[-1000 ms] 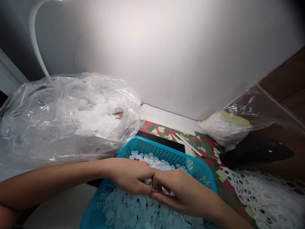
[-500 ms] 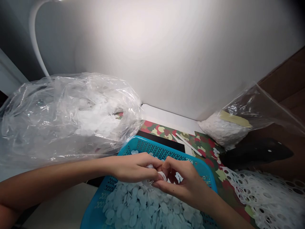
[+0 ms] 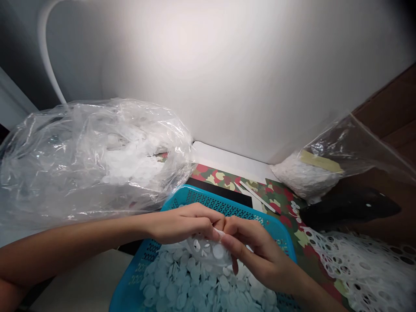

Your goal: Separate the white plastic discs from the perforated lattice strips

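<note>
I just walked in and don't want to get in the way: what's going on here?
A person's left hand and right hand meet over a blue basket, pinching a thin white piece with holes between their fingertips. Small white discs are heaped in the basket below. To the left lies a clear plastic bag with white pieces inside; to the right, a pile of white holed sheets.

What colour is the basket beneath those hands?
The perforated basket is bright turquoise-blue; the head view shows it best.
</note>
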### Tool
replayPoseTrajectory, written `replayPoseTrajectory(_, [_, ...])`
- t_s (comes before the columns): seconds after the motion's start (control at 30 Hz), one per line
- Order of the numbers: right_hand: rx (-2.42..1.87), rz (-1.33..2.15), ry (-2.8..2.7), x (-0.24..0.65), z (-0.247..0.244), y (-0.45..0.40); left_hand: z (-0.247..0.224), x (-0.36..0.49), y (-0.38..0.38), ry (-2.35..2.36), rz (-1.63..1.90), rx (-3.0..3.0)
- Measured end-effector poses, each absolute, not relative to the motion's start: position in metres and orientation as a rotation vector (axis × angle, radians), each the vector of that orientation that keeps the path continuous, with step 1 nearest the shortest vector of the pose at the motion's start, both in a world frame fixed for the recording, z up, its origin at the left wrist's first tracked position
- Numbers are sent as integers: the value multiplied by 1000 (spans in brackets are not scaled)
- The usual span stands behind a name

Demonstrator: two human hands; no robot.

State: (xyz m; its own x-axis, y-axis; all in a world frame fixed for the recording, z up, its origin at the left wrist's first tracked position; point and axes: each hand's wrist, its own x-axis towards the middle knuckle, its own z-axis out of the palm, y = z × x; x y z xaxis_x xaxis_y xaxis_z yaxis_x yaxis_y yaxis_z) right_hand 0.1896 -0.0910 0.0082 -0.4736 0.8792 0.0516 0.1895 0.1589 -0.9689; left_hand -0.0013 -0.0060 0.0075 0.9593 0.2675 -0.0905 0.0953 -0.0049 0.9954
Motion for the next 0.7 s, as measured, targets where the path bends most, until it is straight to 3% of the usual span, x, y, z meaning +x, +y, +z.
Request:
replayPoseTrajectory(0.13, [-885, 1548, -1638, 189, 7, -92, 11, -3, -5, 278, 84, 1579])
replayPoseTrajectory(0.7, [-821, 1521, -1662, 195, 8, -91, 9, -6, -1, 213, 55, 1442])
